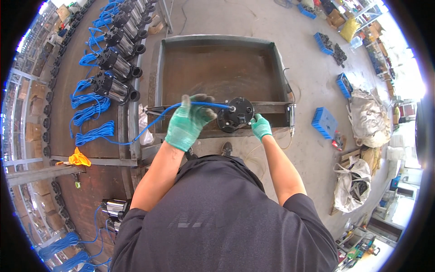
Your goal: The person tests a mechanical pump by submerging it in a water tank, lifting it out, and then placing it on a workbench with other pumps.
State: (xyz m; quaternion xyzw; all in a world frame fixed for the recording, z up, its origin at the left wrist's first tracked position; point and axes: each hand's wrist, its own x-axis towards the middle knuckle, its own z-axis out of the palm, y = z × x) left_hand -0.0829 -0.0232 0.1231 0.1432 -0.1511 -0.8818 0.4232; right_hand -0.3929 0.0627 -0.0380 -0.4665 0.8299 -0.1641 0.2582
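A worker in green gloves handles a black round-topped unit (236,114) at the near edge of a rust-brown metal trough (217,39), whose broad floor stretches toward 12 o'clock. The job appears to be partway along: a blue cable (168,109) already meets a metal fitting on the unit's top, and its far end runs toward 9 o'clock, to a coil (97,131) on the table (61,115). Several similar units (111,88) lie there in a row between 9 and 11 o'clock, blue coils beside them, and look to be set aside; this one has yet to join any such row, though what remains to be done to it cannot be told from here. The unit sits at 3 o'clock from the left hand (191,120), just beside its fingertips, and at 10 o'clock from the right hand (261,127), which touches its rim. The left hand is blurred, its fingers reaching across the cable, and whether they close on it cannot be told; the right hand's fingers are bent at the rim, any pinch hidden from view. What bears the unit from below is also out of sight
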